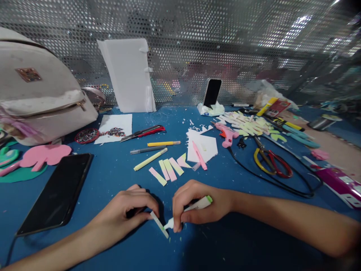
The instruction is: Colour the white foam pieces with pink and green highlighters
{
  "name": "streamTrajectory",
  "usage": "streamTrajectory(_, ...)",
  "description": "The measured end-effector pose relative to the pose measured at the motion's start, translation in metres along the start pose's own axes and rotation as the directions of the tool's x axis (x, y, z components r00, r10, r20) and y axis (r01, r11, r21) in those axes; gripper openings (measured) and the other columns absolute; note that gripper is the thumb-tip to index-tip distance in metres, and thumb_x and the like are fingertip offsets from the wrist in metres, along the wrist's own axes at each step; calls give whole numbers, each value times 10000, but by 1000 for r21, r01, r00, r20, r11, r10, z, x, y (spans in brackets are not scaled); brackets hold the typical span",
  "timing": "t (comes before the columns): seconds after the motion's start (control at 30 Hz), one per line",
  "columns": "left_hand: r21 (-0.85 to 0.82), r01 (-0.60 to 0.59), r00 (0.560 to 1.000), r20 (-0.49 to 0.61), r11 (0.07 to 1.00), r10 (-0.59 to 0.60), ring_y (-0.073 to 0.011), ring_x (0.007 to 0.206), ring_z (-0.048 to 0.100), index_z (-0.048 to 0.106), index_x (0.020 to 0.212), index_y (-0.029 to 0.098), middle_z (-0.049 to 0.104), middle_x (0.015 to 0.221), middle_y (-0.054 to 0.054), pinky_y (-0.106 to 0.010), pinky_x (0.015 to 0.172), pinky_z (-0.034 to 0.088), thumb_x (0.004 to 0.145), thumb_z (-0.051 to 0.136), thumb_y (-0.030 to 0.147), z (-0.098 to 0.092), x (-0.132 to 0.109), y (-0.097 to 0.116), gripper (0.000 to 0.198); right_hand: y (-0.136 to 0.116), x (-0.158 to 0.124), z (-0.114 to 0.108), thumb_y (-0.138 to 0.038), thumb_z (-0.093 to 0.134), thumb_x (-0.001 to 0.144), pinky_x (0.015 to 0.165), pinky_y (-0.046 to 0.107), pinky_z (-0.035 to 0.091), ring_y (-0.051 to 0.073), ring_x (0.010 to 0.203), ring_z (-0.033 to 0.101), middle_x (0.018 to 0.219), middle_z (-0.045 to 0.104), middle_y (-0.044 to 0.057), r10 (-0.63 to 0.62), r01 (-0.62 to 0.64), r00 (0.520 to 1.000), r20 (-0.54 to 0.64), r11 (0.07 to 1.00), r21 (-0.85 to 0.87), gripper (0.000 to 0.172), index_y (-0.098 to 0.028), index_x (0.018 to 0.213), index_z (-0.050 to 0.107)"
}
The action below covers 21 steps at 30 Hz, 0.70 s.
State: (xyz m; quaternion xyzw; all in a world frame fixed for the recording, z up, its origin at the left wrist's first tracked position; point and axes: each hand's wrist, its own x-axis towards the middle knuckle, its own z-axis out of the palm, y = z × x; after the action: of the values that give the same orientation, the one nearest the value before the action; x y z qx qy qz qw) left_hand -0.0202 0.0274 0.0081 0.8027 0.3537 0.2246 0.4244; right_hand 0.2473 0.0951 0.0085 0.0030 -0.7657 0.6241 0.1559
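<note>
My left hand [130, 211] is curled, its fingertips pinching down the end of a small paper strip [159, 224] on the blue table [118, 169]. My right hand [194, 206] is closed around a white highlighter with a green end [197, 205], its tip touching the strip. Just beyond my hands lie several coloured paper strips [168, 170] in pink and pale green, side by side.
A black phone [58, 192] lies at the left, with a white bag [39, 90] behind it. Pens [150, 158], a red cutter [145, 132], white paper with a pink marker [200, 147], a pink glue gun [227, 135], scissors [270, 160] and a black cable [282, 184] fill the middle and right.
</note>
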Motion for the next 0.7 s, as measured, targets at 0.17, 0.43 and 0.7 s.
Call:
streamTrajectory(0.17, -5, -10, 1000, 4, 1000, 10, -145, 889, 663, 706, 996, 284, 758, 1002, 50, -264, 827, 383, 1089, 553, 314, 0, 0, 1, 181, 0, 0, 0, -273, 575, 1017, 811, 264, 562, 188, 842, 714, 912, 754, 168, -5, 5, 1000, 2, 1000, -4, 274, -66, 1008, 754)
streamTrajectory(0.43, 0, -6, 1000, -4, 1000, 6, -149, 886, 659, 710, 980, 269, 758, 1000, 34, -264, 816, 391, 1093, 541, 337, 1, -1, 1, 214, -2, 1, 0, -245, 583, 1012, 757, 227, 543, 168, 782, 716, 839, 757, 144, -3, 4, 999, 37, 999, -39, 260, -60, 1003, 766)
streamTrajectory(0.7, 3, -4, 1000, -5, 1000, 4, -177, 876, 667, 723, 973, 246, 764, 980, -13, -285, 823, 402, 1101, 498, 424, 0, 1, 3, 313, -3, 1, 0, -295, 564, 1028, 788, 238, 541, 170, 814, 701, 886, 751, 145, -20, 21, 1000, 21, 998, -56, 294, -72, 984, 750)
